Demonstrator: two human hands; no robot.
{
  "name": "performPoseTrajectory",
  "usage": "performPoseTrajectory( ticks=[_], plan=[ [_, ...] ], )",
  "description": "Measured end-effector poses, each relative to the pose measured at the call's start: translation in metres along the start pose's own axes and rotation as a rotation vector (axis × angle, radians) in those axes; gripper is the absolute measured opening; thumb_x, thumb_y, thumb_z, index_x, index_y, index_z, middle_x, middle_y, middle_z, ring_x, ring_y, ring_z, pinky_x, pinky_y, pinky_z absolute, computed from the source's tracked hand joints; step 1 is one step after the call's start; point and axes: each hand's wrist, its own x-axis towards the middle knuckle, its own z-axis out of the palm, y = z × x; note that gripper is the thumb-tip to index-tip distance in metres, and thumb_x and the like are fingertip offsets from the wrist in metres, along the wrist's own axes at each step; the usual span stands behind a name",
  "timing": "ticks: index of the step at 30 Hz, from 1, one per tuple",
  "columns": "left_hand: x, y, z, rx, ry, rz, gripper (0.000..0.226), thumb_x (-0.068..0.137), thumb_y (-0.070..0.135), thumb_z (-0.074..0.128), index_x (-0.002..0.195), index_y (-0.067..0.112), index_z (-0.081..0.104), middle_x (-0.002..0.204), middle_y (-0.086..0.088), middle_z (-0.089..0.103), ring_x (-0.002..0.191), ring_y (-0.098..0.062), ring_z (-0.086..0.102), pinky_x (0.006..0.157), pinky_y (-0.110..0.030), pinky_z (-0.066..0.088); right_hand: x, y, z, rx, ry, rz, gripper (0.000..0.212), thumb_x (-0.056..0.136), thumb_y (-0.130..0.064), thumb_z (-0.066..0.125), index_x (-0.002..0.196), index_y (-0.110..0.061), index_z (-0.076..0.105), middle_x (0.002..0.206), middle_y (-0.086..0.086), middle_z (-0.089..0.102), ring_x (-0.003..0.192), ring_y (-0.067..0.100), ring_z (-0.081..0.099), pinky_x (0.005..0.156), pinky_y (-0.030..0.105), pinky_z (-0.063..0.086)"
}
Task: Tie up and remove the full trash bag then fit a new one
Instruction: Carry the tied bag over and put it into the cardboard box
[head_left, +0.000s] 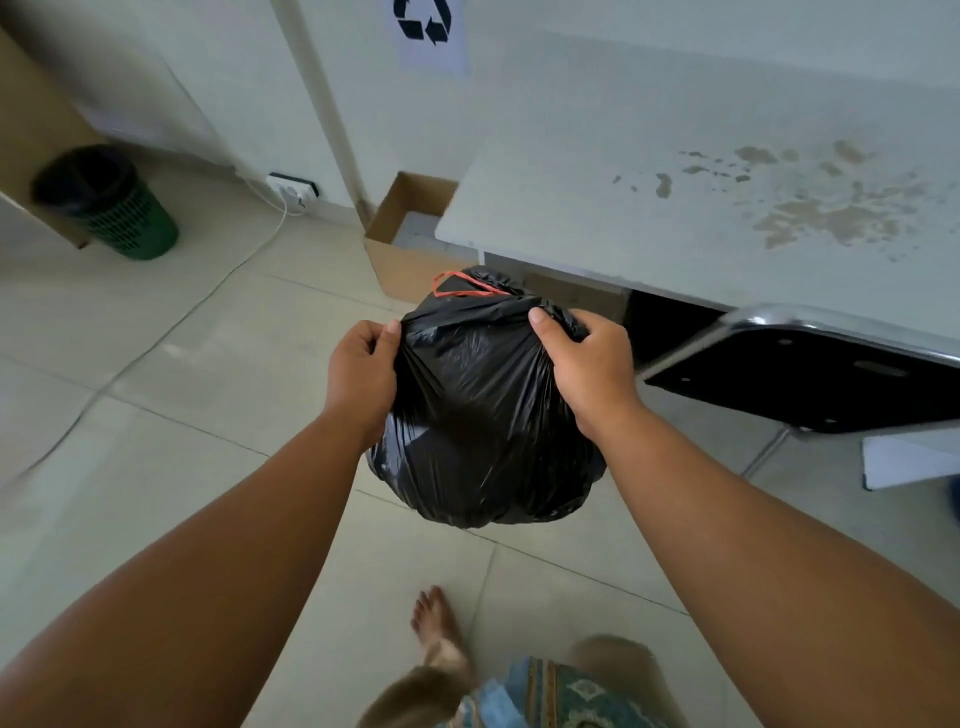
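A full black trash bag (483, 415) hangs in the air in front of me, bulging and gathered at the top, with a red drawstring (460, 286) looped at its neck. My left hand (363, 374) pinches the bag's upper left side. My right hand (587, 364) grips the upper right side, fingers closed over the plastic. A green plastic bin (124, 213) with a black liner in it stands on the floor at the far left, well apart from the bag.
A worn white table (675, 208) fills the upper right, with a black chair (800, 379) at its edge. An open cardboard box (400, 239) sits by the wall behind the bag. A white cable (171, 322) runs across the tiled floor. My bare foot (436, 629) is below.
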Motion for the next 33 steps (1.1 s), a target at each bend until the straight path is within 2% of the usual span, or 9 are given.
performPoseTrajectory(
  ticks=[7,12,15,19,21,23,25,30,33],
  plan=[
    [0.113,0.002,-0.091,-0.015,0.018,0.003,0.03,0.103,0.037,0.054,0.089,0.014,0.064,0.075,0.002,0.057,0.07,-0.014,0.05,0.064,-0.03,0.043,0.033,-0.046,0.129,-0.01,-0.037,0.013,0.027,0.091,-0.037,0.071,0.08,-0.012,0.072,0.076,0.002,0.07,0.069,0.013,0.063,0.063,0.029,0.047],
    [0.201,0.006,-0.126,-0.007,0.033,0.007,0.029,0.103,0.036,0.055,0.085,0.015,0.062,0.076,0.001,0.057,0.07,-0.013,0.049,0.064,-0.029,0.043,0.081,-0.068,0.208,-0.017,-0.042,0.01,0.028,0.091,-0.039,0.07,0.088,-0.011,0.074,0.087,0.008,0.075,0.084,0.022,0.07,0.076,0.041,0.056],
    [0.26,0.01,-0.138,-0.008,0.042,0.005,0.028,0.103,0.036,0.055,0.084,0.016,0.062,0.077,0.001,0.058,0.072,-0.014,0.05,0.066,-0.031,0.043,0.12,-0.079,0.252,-0.034,-0.046,0.013,0.034,0.09,-0.041,0.07,0.087,-0.007,0.072,0.085,0.01,0.074,0.081,0.023,0.07,0.073,0.044,0.056],
    [0.339,0.022,-0.146,-0.014,0.028,-0.007,0.03,0.102,0.037,0.057,0.088,0.012,0.065,0.076,0.001,0.06,0.072,-0.014,0.051,0.068,-0.032,0.046,0.175,-0.1,0.296,-0.05,-0.034,0.011,0.036,0.092,-0.04,0.068,0.084,-0.005,0.07,0.079,0.011,0.07,0.072,0.023,0.064,0.062,0.031,0.045],
    [0.377,0.031,-0.149,-0.018,0.022,0.004,0.03,0.101,0.038,0.058,0.088,0.012,0.066,0.076,0.001,0.061,0.073,-0.015,0.052,0.07,-0.034,0.046,0.201,-0.112,0.315,-0.043,-0.025,-0.004,0.035,0.093,-0.04,0.067,0.087,-0.005,0.072,0.085,0.014,0.072,0.08,0.026,0.067,0.065,0.034,0.051],
    [0.414,0.043,-0.147,-0.012,0.005,0.015,0.03,0.101,0.039,0.058,0.089,0.012,0.066,0.078,0.0,0.061,0.073,-0.015,0.052,0.07,-0.035,0.047,0.227,-0.126,0.331,-0.05,-0.003,-0.009,0.032,0.093,-0.041,0.067,0.087,-0.01,0.073,0.084,0.009,0.073,0.082,0.023,0.068,0.074,0.041,0.056],
    [0.452,0.055,-0.142,-0.007,-0.02,0.037,0.03,0.101,0.038,0.058,0.089,0.011,0.066,0.077,0.0,0.061,0.072,-0.015,0.051,0.07,-0.036,0.047,0.253,-0.138,0.346,-0.065,0.025,-0.016,0.027,0.093,-0.042,0.066,0.086,-0.016,0.073,0.083,0.002,0.074,0.082,0.017,0.069,0.078,0.041,0.057],
    [0.548,0.084,-0.116,-0.017,-0.144,0.098,0.032,0.101,0.037,0.058,0.08,0.013,0.062,0.07,0.003,0.056,0.067,-0.014,0.047,0.066,-0.033,0.043,0.327,-0.158,0.376,-0.087,0.163,-0.042,0.033,0.094,-0.041,0.065,0.091,-0.01,0.073,0.086,0.009,0.073,0.084,0.023,0.068,0.08,0.041,0.055],
    [0.604,0.098,-0.095,-0.018,-0.227,0.102,0.03,0.102,0.036,0.058,0.084,0.012,0.063,0.074,0.002,0.057,0.069,-0.013,0.048,0.067,-0.031,0.044,0.375,-0.16,0.393,-0.1,0.272,-0.061,0.037,0.092,-0.044,0.066,0.086,-0.008,0.072,0.081,0.01,0.072,0.079,0.024,0.067,0.075,0.041,0.055]
  ],
)
